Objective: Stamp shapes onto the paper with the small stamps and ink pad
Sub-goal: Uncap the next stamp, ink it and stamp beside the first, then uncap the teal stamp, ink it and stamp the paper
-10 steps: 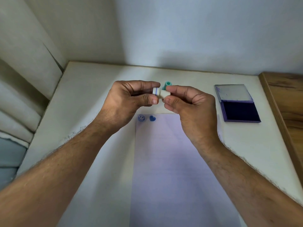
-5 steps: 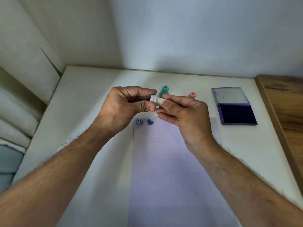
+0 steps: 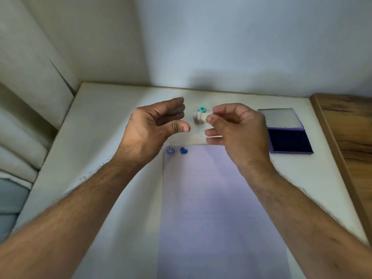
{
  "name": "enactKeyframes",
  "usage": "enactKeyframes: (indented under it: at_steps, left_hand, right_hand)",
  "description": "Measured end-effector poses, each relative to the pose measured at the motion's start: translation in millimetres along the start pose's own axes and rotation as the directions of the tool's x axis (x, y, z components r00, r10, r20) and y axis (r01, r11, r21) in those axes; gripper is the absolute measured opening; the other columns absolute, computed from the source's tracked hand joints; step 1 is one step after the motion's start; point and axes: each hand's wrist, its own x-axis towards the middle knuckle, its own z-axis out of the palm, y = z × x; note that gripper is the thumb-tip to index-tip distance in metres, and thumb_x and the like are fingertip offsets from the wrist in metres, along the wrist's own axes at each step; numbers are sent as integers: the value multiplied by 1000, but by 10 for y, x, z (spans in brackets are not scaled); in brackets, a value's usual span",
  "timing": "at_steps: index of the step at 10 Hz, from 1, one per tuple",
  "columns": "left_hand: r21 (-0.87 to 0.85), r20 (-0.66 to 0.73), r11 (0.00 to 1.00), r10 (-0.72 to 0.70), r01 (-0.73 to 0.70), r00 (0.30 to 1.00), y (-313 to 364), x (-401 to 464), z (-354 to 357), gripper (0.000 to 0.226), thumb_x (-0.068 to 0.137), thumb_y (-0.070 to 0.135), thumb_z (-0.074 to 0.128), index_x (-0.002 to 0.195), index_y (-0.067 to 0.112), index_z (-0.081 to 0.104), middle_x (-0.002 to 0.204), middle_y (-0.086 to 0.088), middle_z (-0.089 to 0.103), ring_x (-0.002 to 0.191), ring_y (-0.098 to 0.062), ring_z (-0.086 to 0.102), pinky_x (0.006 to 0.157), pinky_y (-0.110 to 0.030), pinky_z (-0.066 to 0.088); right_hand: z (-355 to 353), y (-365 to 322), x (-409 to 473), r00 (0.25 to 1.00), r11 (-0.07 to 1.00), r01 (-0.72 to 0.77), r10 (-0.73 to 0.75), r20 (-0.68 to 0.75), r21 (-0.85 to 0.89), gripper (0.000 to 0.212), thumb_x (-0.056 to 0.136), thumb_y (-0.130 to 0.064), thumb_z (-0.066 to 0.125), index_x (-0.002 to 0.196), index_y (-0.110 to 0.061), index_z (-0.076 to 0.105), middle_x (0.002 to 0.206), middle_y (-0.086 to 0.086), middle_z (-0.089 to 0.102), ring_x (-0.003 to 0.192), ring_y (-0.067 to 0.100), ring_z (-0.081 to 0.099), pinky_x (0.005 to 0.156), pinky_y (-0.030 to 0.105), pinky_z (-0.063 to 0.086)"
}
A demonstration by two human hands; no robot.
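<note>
Item: small white stamp (image 3: 199,117), pinched at one end between the thumb and fingertips of our right hand (image 3: 237,129), lifted above the tabletop with its free end pointing left. It is blurred; we cannot read the shape on its face.

Our left hand (image 3: 157,123) is loosely open and holds nothing, thumb and fingers parted, apart from the stamp by a clear gap.

Teal stamp (image 3: 201,109): just behind the white one, standing on the table (image 3: 104,125); only its top shows, the rest hidden by the white stamp.

Paper (image 3: 201,208): pale lilac sheet lying flat, below both hands. Its lower edge is cut off by the frame, and its upper right corner is covered by our right hand. Two blue prints sit side by side in the top left corner: a smiley face (image 3: 170,150) and a heart (image 3: 183,150).

Ink pad (image 3: 289,140): open purple case to the right of our right hand, dark ink surface nearer us, grey lid (image 3: 280,118) laid back behind it. The left edge of the case is partly hidden by the right hand.

Wooden surface (image 3: 350,141): adjoins the table on the right, cut off at the frame edge.
</note>
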Motion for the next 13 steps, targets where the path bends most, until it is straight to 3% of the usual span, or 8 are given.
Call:
enactKeyframes:
  at_steps: [1,2,3,6,9,10,11,13]
  left_hand:
    - [50,-37,998,-27,29,999,-48,16,2,47,76,6,81,116,26,71,111,8,74,105,-5,71,103,-33,50]
    - [119,-38,992,-41,45,998,-76,5,35,40,83,5,77,118,23,72,109,11,75,103,-2,71,104,-32,50]
    - [167,-35,985,-31,36,999,-63,-10,54,37,85,7,75,118,24,72,107,14,75,102,2,70,103,-30,50]
    - [201,-47,979,-3,12,999,-22,-21,34,34,88,11,73,119,25,72,109,14,75,102,2,70,104,-29,50]
    - [216,-52,976,4,7,999,-5,-26,34,34,88,11,72,120,24,71,109,14,75,102,3,69,102,-28,50]
    - [199,-57,980,3,8,998,3,-26,35,35,89,11,71,121,23,71,110,14,74,102,4,69,102,-28,51]
    - [199,-57,980,16,-4,998,11,-30,29,34,90,11,70,122,22,71,111,12,74,103,3,69,102,-29,51]
    - [201,-63,979,26,-13,998,25,-36,12,33,90,11,68,121,23,70,111,12,74,104,3,69,102,-29,51]
  right_hand:
    - [-105,63,75,979,899,156,-195,-55,-409,14,80,-20,77,94,-23,74,84,-10,72,66,16,71,61,37,62]
    - [-137,137,67,950,745,265,-310,35,-612,18,85,-22,73,102,-23,74,94,-9,74,84,11,68,82,30,58]
    - [-144,165,82,934,654,312,-345,96,-689,21,88,-21,69,109,-21,72,106,-3,74,95,13,68,89,21,50]
    - [-149,215,127,921,573,331,-370,123,-750,18,88,-24,66,106,-26,65,101,-7,75,94,21,70,81,40,56]
    - [-102,117,96,920,498,320,-368,138,-806,35,87,-33,69,120,-25,63,112,-1,67,99,21,62,82,28,49]
    - [-44,96,73,852,304,423,-453,261,-854,44,88,-35,66,129,-22,59,134,5,54,111,29,49,86,38,45]
    - [31,149,51,861,126,412,-379,340,-903,55,90,-41,59,141,-27,45,157,3,30,132,40,30,97,51,33]
    - [72,198,89,897,82,403,-231,376,-911,59,96,-46,46,150,-36,25,163,-8,10,145,45,-9,112,65,9]
